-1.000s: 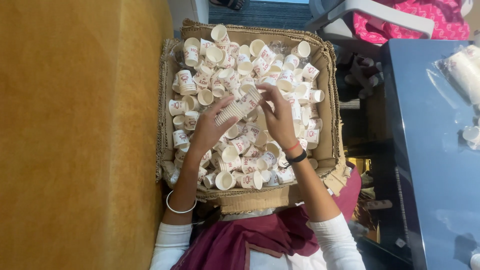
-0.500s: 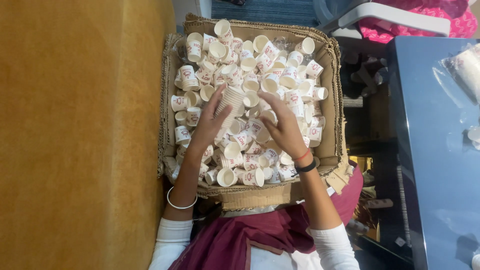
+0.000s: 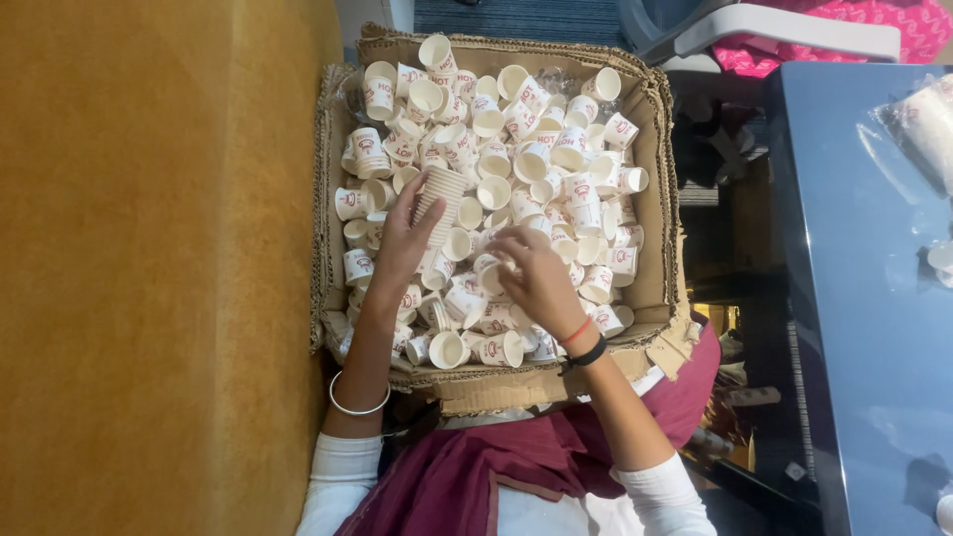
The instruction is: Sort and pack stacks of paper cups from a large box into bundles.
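A nested stack of small white paper cups (image 3: 440,201) is gripped by the left hand (image 3: 405,238), left of centre in a brown cardboard box (image 3: 659,258) heaped with loose cups (white, red-printed). Just right, one loose white paper cup (image 3: 488,270) is pinched in the right hand (image 3: 536,278).
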